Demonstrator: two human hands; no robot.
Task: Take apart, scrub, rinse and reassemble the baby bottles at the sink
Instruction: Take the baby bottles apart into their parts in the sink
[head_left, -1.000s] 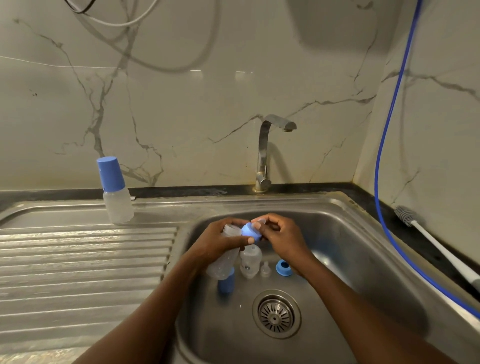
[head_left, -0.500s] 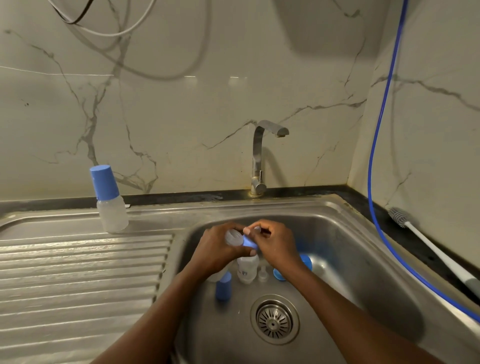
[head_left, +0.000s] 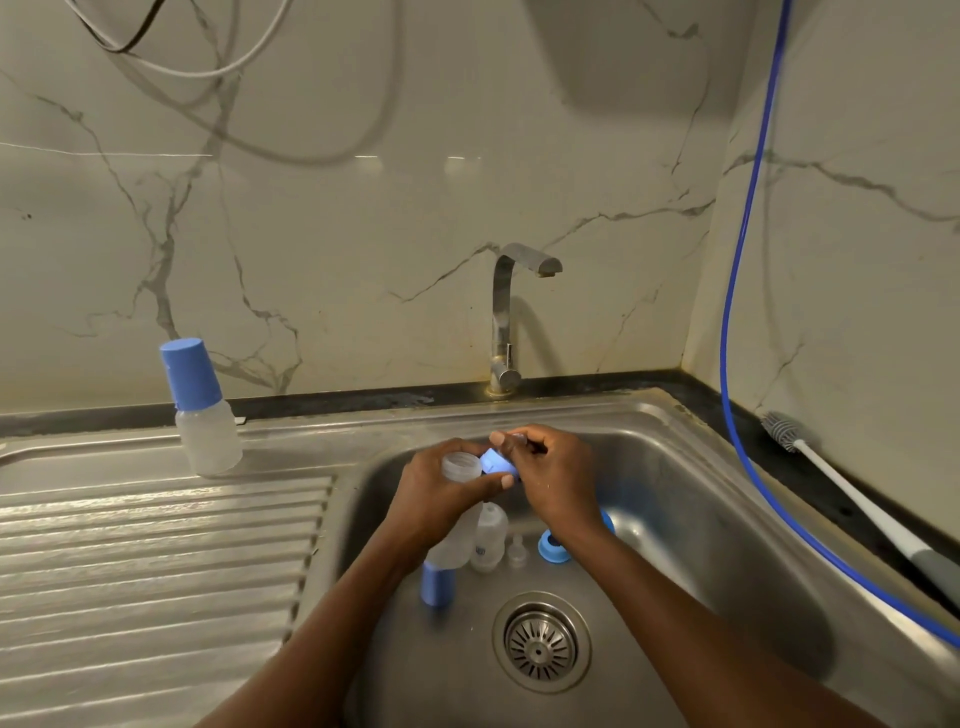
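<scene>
Home kitchen: steel sink (head_left: 675, 467), marble backsplash (head_left: 363, 234).

A clear open bottle (head_left: 460, 467) is held tilted, a blue ring (head_left: 498, 462) just beside its mouth. In the sink (head_left: 675, 493) sit a second bottle (head_left: 488, 538), possibly a teat (head_left: 516, 551), a second ring (head_left: 553, 550) and a blue cap (head_left: 436, 584). A capped bottle (head_left: 208, 426) stands on the drainboard (head_left: 156, 545).

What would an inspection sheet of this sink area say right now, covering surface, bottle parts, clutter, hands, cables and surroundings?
Surface: steel sink with ribbed drainboard on its left.
Job's things: capped bottle upright on drainboard; small bottle, nipple, blue ring, blue cap in basin; bottle brush on right counter.
Clutter: nothing seen.
Hands: left hand grips open bottle; right hand pinches blue collar beside its neck.
Cables: blue hose down right wall; cables hang top left.
Surroundings: marble wall, tap, no water seen running.
</scene>
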